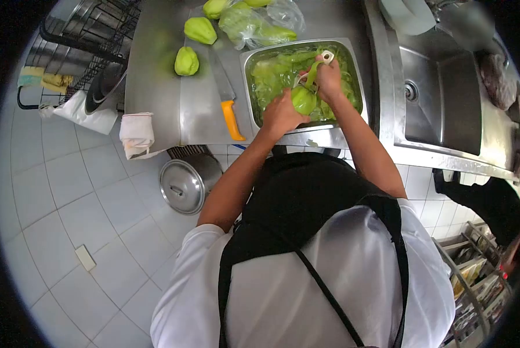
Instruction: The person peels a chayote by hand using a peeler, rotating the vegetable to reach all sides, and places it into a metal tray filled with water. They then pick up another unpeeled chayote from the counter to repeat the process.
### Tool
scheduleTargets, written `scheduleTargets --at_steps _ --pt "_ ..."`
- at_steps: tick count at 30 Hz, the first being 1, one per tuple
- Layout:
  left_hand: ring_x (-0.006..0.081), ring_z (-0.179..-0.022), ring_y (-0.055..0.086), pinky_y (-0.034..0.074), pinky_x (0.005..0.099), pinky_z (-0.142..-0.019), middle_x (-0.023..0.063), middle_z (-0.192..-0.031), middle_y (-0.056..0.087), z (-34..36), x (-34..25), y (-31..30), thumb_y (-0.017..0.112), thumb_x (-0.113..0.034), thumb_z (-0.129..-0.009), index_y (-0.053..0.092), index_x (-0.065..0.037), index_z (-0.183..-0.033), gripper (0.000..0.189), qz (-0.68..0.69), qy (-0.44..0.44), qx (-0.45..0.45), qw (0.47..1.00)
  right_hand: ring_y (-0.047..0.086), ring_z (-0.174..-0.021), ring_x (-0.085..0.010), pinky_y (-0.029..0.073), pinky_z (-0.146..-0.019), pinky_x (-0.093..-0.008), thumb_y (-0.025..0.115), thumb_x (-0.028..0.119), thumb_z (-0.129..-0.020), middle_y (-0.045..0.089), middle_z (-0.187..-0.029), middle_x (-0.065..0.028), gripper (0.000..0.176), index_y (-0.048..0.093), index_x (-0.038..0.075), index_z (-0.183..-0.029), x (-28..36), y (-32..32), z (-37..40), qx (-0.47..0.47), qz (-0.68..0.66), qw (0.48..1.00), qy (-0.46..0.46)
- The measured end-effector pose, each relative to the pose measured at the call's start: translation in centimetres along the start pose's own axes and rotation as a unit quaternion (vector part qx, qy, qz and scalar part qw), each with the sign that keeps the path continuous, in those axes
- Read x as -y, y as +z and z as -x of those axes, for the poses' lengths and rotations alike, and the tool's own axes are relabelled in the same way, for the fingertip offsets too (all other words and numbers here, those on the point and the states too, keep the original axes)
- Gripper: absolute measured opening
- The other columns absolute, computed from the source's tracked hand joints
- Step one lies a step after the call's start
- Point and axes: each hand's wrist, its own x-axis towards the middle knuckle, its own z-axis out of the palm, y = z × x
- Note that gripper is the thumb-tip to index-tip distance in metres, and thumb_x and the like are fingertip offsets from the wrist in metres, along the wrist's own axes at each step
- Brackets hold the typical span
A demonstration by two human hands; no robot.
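My left hand point(281, 116) is closed around a green chayote point(304, 101) above a rectangular steel pan point(245, 75). My right hand point(330, 80) grips a white-handled peeler point(328, 57), whose handle end sticks out above the fist. The peeler's blade lies close to the chayote, and a green strip of peel hangs beside it. Light green peels point(267, 87) fill the pan, looking wet. Left of the pan lies a knife point(231, 119) with an orange handle, its blade pointing away from me.
Whole chayotes point(200, 30) sit at the back of the steel counter point(155, 75), some in a clear plastic bag point(251, 26). To the right is a sink point(439, 87). A folded cloth point(137, 133) hangs at the counter's left edge, near a lidded pot point(181, 185) below.
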Motion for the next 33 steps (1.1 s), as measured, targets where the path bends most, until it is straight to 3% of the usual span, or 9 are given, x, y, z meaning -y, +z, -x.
scheduleTargets --at_steps 6,9,13,16,19,25,28,31,33 --pt "0.0420 -0.103 0.063 0.051 0.0458 -0.089 0.0274 -0.110 0.065 -0.1 -0.5 -0.4 0.085 -0.034 -0.061 0.047 0.001 -0.132 0.088 -0.029 0.027 -0.034 0.999 0.066 -0.062 -0.0320 0.054 -0.049 -0.0434 0.056 0.021 -0.098 0.058 -0.078 -0.0127 0.023 0.046 0.001 -0.102 -1.3 -0.1 -0.5 -0.053 0.006 0.998 -0.022" --pt "0.0419 -0.102 0.064 0.051 0.0462 -0.087 0.0275 -0.108 0.065 0.4 0.2 0.3 0.085 -0.029 -0.062 0.048 0.002 -0.131 0.084 -0.032 0.062 -0.080 0.994 0.062 -0.064 -0.0238 0.054 -0.051 -0.0404 0.060 0.018 -0.095 0.060 -0.092 -0.0153 0.030 0.043 -0.003 -0.109 -5.4 -1.8 -5.3 -0.056 0.116 0.983 -0.129" --pt "0.0415 -0.098 0.065 0.053 0.0460 -0.085 0.0279 -0.104 0.066 0.1 0.1 -0.3 0.085 -0.024 -0.061 0.053 0.006 -0.118 0.072 -0.030 0.040 -0.058 0.997 0.063 -0.061 -0.0255 0.053 -0.049 -0.0404 0.061 0.019 -0.095 0.061 -0.090 -0.0151 0.032 0.043 -0.003 -0.110 -1.2 0.4 -2.6 -0.007 0.019 0.999 -0.025" --pt "0.0415 -0.090 0.067 0.054 0.0459 -0.081 0.0271 -0.097 0.067 0.2 0.3 0.1 0.086 -0.022 -0.061 0.054 0.009 -0.109 0.064 -0.049 0.035 -0.067 0.996 0.064 -0.061 -0.0252 0.054 -0.049 -0.0393 0.059 0.018 -0.096 0.060 -0.087 -0.0145 0.028 0.043 -0.001 -0.109 -0.1 0.6 -1.7 0.012 0.020 0.998 -0.053" --pt "0.0407 -0.090 0.067 0.054 0.0465 -0.080 0.0271 -0.095 0.066 0.4 0.2 0.7 0.085 -0.021 -0.063 0.054 0.008 -0.111 0.063 -0.084 0.084 -0.075 0.990 0.067 -0.061 -0.0293 0.057 -0.051 -0.0413 0.057 0.021 -0.098 0.058 -0.082 -0.0130 0.024 0.045 0.001 -0.104 1.1 0.1 -0.1 -0.008 0.084 0.993 -0.084" --pt "0.0409 -0.090 0.067 0.055 0.0462 -0.080 0.0267 -0.095 0.067 0.9 -0.4 0.3 0.084 -0.021 -0.065 0.050 0.009 -0.119 0.071 -0.123 0.087 -0.080 0.985 0.067 -0.063 -0.0266 0.055 -0.054 -0.0380 0.059 0.021 -0.097 0.061 -0.086 -0.0112 0.026 0.046 0.000 -0.104 -0.7 -1.6 -1.0 0.023 -0.011 0.998 -0.061" --pt "0.0420 -0.090 0.067 0.054 0.0465 -0.081 0.0261 -0.095 0.067 0.5 -0.1 0.8 0.083 -0.020 -0.065 0.049 0.008 -0.122 0.072 -0.101 0.082 -0.049 0.990 0.065 -0.065 -0.0216 0.052 -0.058 -0.0345 0.060 0.020 -0.097 0.062 -0.083 -0.0098 0.025 0.048 -0.001 -0.102 -3.7 -2.5 -3.6 -0.119 0.211 0.946 -0.214" --pt "0.0425 -0.090 0.067 0.054 0.0477 -0.081 0.0253 -0.093 0.067 1.0 0.1 0.7 0.082 -0.019 -0.066 0.047 0.006 -0.124 0.073 -0.120 0.090 -0.066 0.987 0.062 -0.067 -0.0174 0.048 -0.062 -0.0315 0.061 0.020 -0.097 0.063 -0.081 -0.0091 0.024 0.050 -0.001 -0.101 -2.3 -1.1 -2.6 -0.127 0.161 0.957 -0.207" --pt "0.0427 -0.092 0.066 0.053 0.0482 -0.082 0.0259 -0.099 0.065 1.3 0.6 0.5 0.082 -0.018 -0.067 0.042 0.005 -0.131 0.079 -0.125 0.079 -0.063 0.987 0.064 -0.065 -0.0202 0.049 -0.061 -0.0341 0.058 0.019 -0.097 0.063 -0.081 -0.0133 0.025 0.044 -0.001 -0.104 -0.5 -1.1 -2.0 -0.098 0.195 0.956 -0.197"
